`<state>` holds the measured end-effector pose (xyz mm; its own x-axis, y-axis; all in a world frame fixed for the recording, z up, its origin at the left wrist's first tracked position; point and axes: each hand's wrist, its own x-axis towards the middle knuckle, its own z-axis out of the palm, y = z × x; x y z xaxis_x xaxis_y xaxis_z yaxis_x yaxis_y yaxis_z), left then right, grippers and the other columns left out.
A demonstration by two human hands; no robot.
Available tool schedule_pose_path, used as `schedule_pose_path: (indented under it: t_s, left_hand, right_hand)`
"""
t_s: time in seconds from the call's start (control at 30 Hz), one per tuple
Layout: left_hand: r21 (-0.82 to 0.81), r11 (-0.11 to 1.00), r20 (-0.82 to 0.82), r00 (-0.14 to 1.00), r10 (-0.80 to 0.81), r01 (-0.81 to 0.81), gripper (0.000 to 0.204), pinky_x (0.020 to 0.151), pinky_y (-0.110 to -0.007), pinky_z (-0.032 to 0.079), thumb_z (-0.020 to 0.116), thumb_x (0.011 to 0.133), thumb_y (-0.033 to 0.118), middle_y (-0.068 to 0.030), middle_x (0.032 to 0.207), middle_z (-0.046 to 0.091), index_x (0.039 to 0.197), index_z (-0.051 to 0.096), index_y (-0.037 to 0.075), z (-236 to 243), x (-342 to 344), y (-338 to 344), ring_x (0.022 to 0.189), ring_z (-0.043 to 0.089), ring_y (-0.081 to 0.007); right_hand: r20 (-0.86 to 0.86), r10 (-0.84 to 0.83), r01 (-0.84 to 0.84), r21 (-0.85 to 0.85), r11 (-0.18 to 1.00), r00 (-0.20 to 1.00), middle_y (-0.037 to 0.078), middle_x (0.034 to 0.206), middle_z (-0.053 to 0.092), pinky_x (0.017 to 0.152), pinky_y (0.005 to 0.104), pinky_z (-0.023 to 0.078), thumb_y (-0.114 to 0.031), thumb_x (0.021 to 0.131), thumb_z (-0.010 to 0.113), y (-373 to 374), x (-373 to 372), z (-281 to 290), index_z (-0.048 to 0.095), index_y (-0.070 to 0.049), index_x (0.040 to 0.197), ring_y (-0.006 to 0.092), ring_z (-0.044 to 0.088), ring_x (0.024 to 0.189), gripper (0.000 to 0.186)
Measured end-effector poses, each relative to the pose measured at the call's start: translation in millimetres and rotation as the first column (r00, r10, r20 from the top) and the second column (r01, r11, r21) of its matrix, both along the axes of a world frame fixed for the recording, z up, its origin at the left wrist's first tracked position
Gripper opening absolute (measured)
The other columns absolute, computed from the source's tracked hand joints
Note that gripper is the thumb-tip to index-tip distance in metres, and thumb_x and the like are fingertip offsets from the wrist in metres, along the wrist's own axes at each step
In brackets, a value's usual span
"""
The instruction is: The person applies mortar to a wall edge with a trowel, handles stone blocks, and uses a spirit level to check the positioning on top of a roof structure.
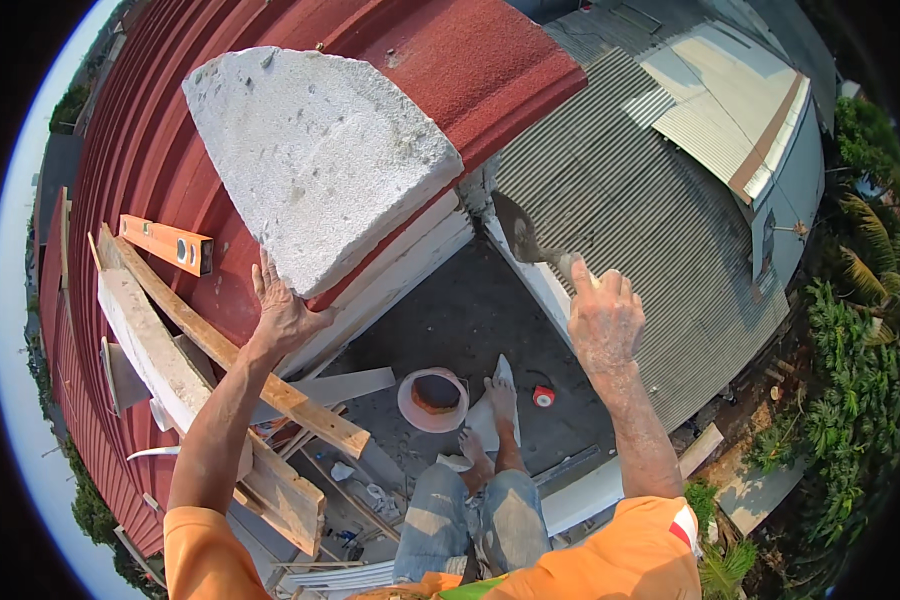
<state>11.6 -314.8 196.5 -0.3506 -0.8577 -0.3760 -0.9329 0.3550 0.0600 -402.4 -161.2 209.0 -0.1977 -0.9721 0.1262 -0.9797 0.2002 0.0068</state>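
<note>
Jutting from right grip (607,318): trowel (522,232)

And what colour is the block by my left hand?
The block is greyish white with darker pits, best seen in the head view.

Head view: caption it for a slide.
Left hand at the edge of a white block on a red roof; right hand holding a trowel.

An orange bar-shaped spirit level (165,243) is carried by the red ribbed roof (445,70); a pale round bucket (408,405), by the dark grey floor (450,310).
</note>
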Motion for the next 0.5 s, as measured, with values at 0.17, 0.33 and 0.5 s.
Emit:
schedule_pose_path:
  t_s: [0.17, 0.33, 0.5]
  left_hand:
    - [-0.018, 0.999, -0.064, 0.998, 0.025, -0.026, 0.122, 0.116, -0.054, -0.005, 0.077, 0.059, 0.048, -0.0309, 0.155, -0.001, 0.151, 0.012, 0.003, 11, -14, 2, 0.146, -0.01, -0.0432]
    - [-0.037, 0.997, -0.089, 0.994, 0.061, -0.064, 0.126, 0.115, -0.055, -0.005, 0.076, 0.058, 0.047, -0.029, 0.156, -0.003, 0.152, 0.005, 0.002, 9, -10, 1, 0.147, -0.011, -0.0404]
    - [-0.083, 0.995, -0.106, 0.993, 0.047, -0.056, 0.134, 0.115, -0.056, -0.005, 0.077, 0.054, 0.044, -0.0248, 0.158, -0.006, 0.152, -0.003, 0.002, 4, -9, -4, 0.148, -0.012, -0.0362]
  right_hand:
    - [-0.112, 0.074, -0.067, 0.064, 0.996, 0.991, 0.008, 0.078, 0.054, 0.064, 0.0367, 0.051, -0.01, 0.073, 0.071, -39, 13, -38, 0.065, -0.012, 0.106, 0.022, 0.059, 0.074, 0.033]
    - [-0.119, 0.148, -0.141, 0.07, 0.988, 0.982, 0.007, 0.079, 0.054, 0.062, 0.0357, 0.051, -0.011, 0.074, 0.071, -42, 34, 5, 0.065, -0.014, 0.109, 0.021, 0.059, 0.073, 0.036]
    - [-0.05, 0.094, -0.1, -0.144, 0.985, 0.994, 0.004, 0.076, 0.046, 0.058, 0.0364, 0.051, -0.013, 0.078, 0.07, -4, 22, 42, 0.062, -0.018, 0.122, 0.0206, 0.056, 0.07, 0.045]
